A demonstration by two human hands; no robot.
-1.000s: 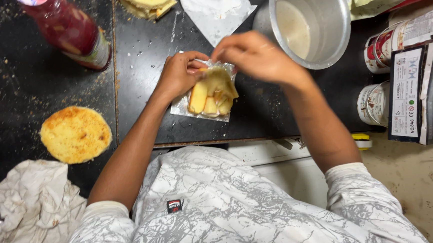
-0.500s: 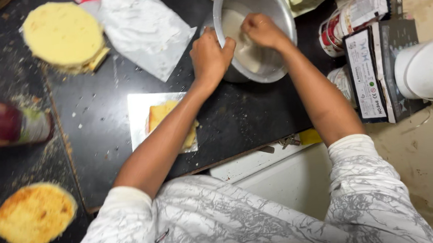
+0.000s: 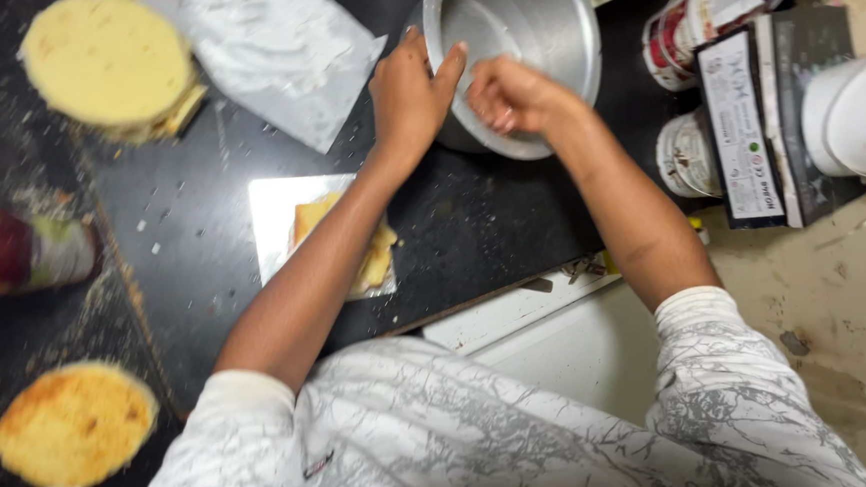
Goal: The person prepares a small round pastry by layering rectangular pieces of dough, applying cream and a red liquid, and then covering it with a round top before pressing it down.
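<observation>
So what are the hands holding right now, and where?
The left hand steadies the metal bowl by its near rim; the right hand is inside it, its hold unclear.

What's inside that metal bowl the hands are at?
The right hand reaches into the metal bowl; the left hand grips its rim. The visible inside looks bare metal. The hands cover part of the bottom.

On my dark counter (image 3: 482, 230) lay a paper square (image 3: 276, 223) with yellow cake pieces (image 3: 374, 262) on it. A stack of pale cake rounds (image 3: 106, 63) sat at the far left, a browned round (image 3: 73, 424) nearer me. Crumpled white paper (image 3: 276, 48) lay beside the stack. A red bottle (image 3: 13, 249) lay on its side. Tins (image 3: 683, 153) and a dark box (image 3: 742, 129) stood to the right.
</observation>
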